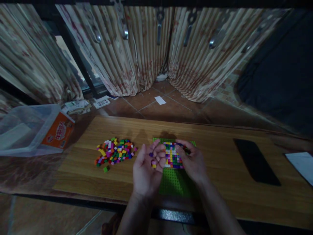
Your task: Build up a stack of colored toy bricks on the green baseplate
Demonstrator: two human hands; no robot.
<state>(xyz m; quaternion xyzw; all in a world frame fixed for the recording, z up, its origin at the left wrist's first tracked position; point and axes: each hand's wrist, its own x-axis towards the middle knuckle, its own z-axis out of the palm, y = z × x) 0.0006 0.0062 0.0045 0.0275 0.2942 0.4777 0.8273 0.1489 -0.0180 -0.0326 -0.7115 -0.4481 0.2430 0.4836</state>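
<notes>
A green studded baseplate [171,181] lies on the wooden table, its far part covered with rows of small multicoloured toy bricks [172,156]. My left hand [149,169] is turned palm up at the plate's left edge, fingers curled. A few loose toy bricks [153,164], yellow, pink and purple among them, rest in its palm. Over the right side of the brick rows, my right hand [194,160] has thumb and fingers brought together at the bricks. Whatever is between those fingertips is too small to make out, and this hand hides part of the rows.
Left of the plate is a pile of loose bricks [117,151], with a single green brick [106,169] in front. A clear plastic bin [31,130] stands off the table's left end. Right lie a black flat object [256,161] and white paper [300,164].
</notes>
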